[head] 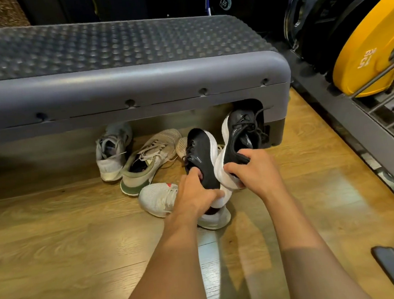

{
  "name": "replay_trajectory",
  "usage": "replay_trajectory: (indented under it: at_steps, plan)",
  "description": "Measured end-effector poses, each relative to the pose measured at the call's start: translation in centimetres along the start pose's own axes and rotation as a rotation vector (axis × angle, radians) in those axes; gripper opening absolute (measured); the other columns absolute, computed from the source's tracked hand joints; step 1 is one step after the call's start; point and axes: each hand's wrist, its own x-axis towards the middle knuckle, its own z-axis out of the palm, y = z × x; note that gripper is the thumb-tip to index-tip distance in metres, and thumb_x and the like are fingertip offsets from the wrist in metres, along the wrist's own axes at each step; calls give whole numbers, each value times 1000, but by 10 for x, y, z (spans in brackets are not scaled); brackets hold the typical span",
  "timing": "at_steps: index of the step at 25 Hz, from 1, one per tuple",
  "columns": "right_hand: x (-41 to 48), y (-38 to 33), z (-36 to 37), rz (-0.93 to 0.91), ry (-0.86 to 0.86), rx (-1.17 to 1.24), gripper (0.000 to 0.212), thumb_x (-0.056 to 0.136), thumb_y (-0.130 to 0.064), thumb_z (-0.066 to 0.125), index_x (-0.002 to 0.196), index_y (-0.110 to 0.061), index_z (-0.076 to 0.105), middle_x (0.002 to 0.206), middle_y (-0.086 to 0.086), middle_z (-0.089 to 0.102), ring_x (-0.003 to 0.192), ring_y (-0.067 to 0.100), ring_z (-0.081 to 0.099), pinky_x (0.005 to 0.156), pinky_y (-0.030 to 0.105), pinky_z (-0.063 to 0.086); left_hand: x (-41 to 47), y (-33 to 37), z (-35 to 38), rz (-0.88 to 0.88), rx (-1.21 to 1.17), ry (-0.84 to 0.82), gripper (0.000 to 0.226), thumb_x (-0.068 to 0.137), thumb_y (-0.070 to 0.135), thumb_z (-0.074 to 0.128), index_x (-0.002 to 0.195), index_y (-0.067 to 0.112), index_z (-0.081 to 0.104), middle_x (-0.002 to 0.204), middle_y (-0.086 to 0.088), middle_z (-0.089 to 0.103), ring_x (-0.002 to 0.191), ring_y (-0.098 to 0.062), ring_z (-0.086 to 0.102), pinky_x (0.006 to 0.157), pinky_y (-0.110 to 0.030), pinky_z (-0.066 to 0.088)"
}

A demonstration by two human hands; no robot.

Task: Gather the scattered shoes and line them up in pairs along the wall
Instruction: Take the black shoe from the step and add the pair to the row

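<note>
Fingers of the left hand curl round one black shoe, while the right hand grips the second black shoe, both forearms stretched forward.

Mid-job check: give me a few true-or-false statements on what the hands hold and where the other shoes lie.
1. The left hand holds one black shoe and the right hand holds the other black shoe. True.
2. The grey shoe stands on top of the step platform. False: it lies on the floor, its toe under the platform's edge.
3. The white shoe with a red mark lies on the floor beside the left hand. True.
4. The yellow weight plate is left of the platform. False: it is to the right.
</note>
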Motion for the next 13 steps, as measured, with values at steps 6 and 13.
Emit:
replay_trajectory:
  at_steps: [6, 13]
  plan:
    - [8, -15, -5, -134, 49, -301, 23, 76, -26, 68, 70, -23, 46, 64, -5, 52, 72, 25, 54, 58, 30, 39, 20, 44, -7, 40, 523, 17, 42, 72, 30, 78, 106, 10, 62, 115, -11, 54, 111, -29, 48, 85, -39, 46]
    - [-7, -79, -101, -101, -179, -253, 29, 72, -33, 75, 68, -25, 47, 63, -7, 54, 73, 25, 54, 61, 29, 36, -55, 158, -52, 219, 752, 96, 40, 69, 28, 75, 102, 15, 55, 85, 3, 34, 118, -29, 33, 71, -44, 40]
